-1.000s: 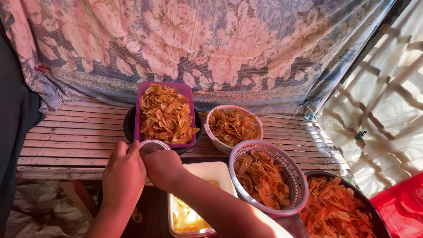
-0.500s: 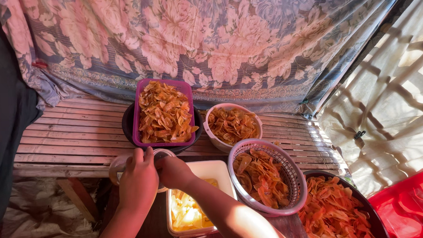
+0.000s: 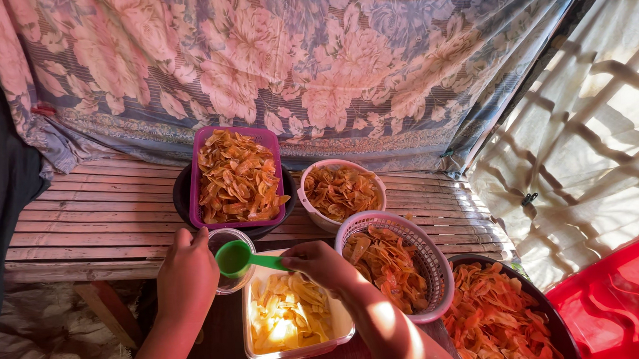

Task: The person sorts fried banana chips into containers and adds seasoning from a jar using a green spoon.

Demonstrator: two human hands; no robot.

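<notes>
My right hand (image 3: 321, 263) grips the handle of a small green scoop (image 3: 236, 258), whose bowl sits over a clear round cup (image 3: 232, 281). My left hand (image 3: 187, 276) wraps around the left side of that cup. Just below them is a white rectangular tub (image 3: 333, 336) with pale yellow chips in it. A purple rectangular tray (image 3: 275, 172) heaped with orange chips stands right behind the cup.
A white bowl (image 3: 307, 201) of chips sits on the slatted wooden bench (image 3: 87, 223). A pink mesh basket (image 3: 436, 267) and a dark round pan (image 3: 536, 299) hold more chips at right. A red plastic item (image 3: 614, 304) lies at the lower right. A floral cloth (image 3: 294, 67) hangs behind.
Both hands have come down from the purple tray toward the white tub. The green scoop now shows in my right hand, over the cup held by my left.
</notes>
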